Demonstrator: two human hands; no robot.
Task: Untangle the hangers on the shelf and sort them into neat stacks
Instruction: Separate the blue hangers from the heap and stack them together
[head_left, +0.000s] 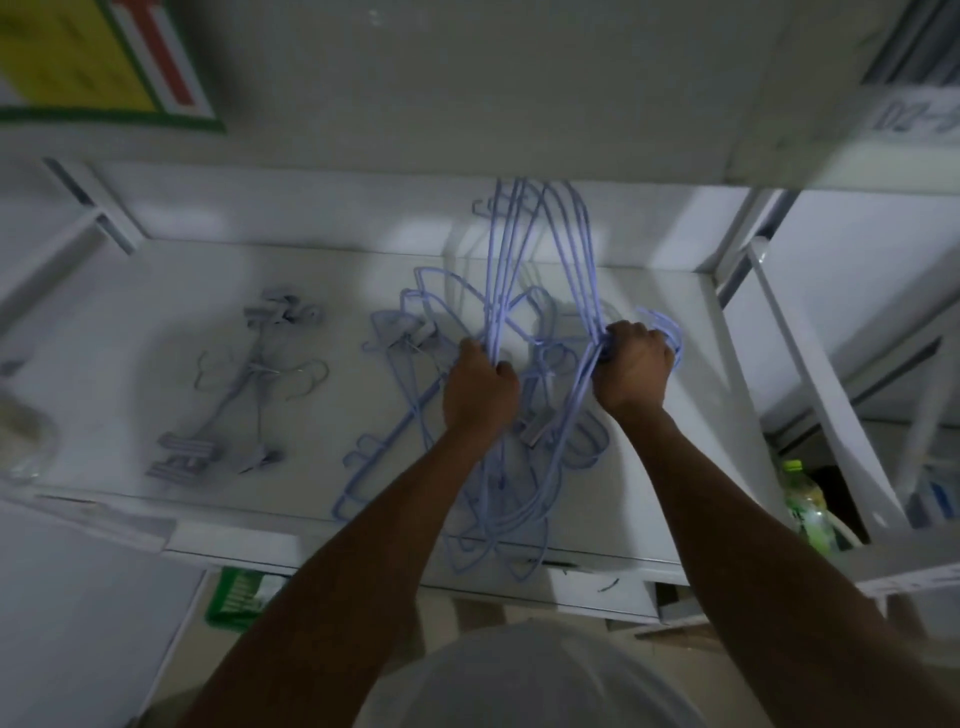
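A white shelf (156, 322) carries a tangle of blue hangers (494, 270) at its middle, some spilling over the front edge, and a separate small pile of grey clip hangers (249, 374) to the left. The left hand (480, 387) is clenched around one bunch of blue hangers; the right hand (632, 366) grips another bunch beside it, both raised off the shelf. A green bottle (804, 501) stands lower right.

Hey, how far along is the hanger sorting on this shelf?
Early to midway. A small group of grey clip hangers lies apart at the left. The left hand and right hand each grip bundles of blue hangers. Their tangle on the shelf is not yet sorted.
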